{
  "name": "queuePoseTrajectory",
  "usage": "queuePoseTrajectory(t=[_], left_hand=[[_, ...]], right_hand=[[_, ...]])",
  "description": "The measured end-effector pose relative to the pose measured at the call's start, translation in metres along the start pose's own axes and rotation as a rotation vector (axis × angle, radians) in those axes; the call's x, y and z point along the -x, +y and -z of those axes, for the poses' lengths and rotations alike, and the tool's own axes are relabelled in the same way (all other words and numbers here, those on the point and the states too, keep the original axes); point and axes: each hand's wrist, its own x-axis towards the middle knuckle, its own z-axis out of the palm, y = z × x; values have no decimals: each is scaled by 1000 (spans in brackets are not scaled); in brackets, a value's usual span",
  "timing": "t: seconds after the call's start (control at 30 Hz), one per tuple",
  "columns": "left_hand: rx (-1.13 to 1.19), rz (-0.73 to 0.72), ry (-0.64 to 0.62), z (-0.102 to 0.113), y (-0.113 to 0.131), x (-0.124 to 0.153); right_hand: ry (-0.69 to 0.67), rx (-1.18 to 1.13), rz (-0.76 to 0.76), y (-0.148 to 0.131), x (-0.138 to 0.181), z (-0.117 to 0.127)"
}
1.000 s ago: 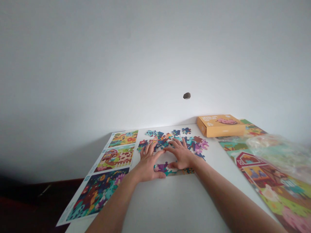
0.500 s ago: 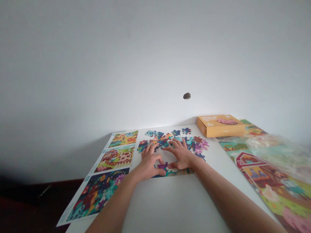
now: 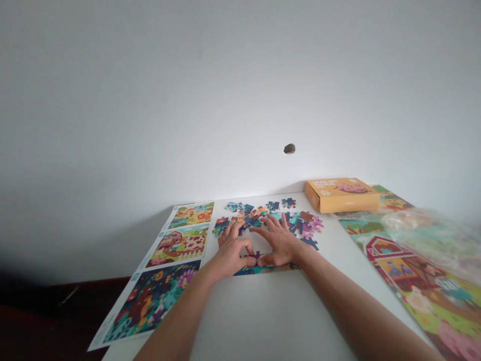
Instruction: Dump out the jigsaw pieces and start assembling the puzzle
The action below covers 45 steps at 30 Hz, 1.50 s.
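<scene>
A small purple puzzle piece (image 3: 257, 254) lies at the upper edge of a strip of joined puzzle pieces (image 3: 259, 270) on the white table. My left hand (image 3: 231, 253) has its thumb and index finger closed at the piece's left side, the other fingers stretched toward the loose pieces. From the right, the thumb of my right hand (image 3: 281, 244) touches or nearly touches the same piece; its other fingers are spread apart. Behind both hands, several loose puzzle pieces (image 3: 308, 229) lie scattered. My hands partly cover the strip and the purple piece.
On the left, a picture sheet (image 3: 158, 296) shows three printed scenes. A yellow puzzle box (image 3: 341, 195) rests by the wall at the back right. Beside it are a large farm picture (image 3: 424, 286) and clear plastic wrap (image 3: 424, 225). The white wall has a hole (image 3: 289, 149).
My right thumb has moved left, closing the gap to my left thumb at the purple piece. Both thumbs have risen slightly and now cover more of it. The other things stay put.
</scene>
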Motion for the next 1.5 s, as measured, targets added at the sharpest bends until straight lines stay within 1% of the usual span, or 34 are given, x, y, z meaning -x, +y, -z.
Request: queuePoseTrajectory(t=[0.17,0.4,0.5,0.57,0.63,0.7,0.8,0.87,0.97,1.03,1.17,1.23,1.3,1.37,1.43,1.5], left_hand=[[-3,40,-46,4,-3,1],[3,69,-102,9,-7,2],[16,79,-114,12,-6,3],[21,85,-119,14,-5,4],[16,82,-115,15,-4,4],[8,62,-106,15,-3,4],[4,25,-89,12,-1,5],[4,1,-65,10,1,5],[-10,-34,-4,9,3,4],[-27,-44,60,9,2,3],[-75,-13,187,6,-3,-1],[-105,37,234,3,-7,-3],[-135,116,284,0,-11,-4],[-165,202,326,-2,-16,-5],[-187,261,343,-4,-19,-5],[-188,283,336,-6,-21,-6]], right_hand=[[-50,2,-29,7,1,5],[-191,-82,-123,30,12,17],[-206,-102,-144,34,15,18],[-184,-89,-129,34,16,18],[-124,-56,-98,31,16,19],[-15,-10,-89,28,14,18],[175,64,-154,24,10,14],[239,97,-200,24,6,10],[235,107,-237,26,2,4],[217,96,-252,27,1,2],[205,74,-271,26,0,3],[232,89,-299,25,1,4],[256,106,-348,24,1,5],[253,110,-389,24,1,5],[245,114,-401,24,1,4],[257,127,-399,25,0,4]])
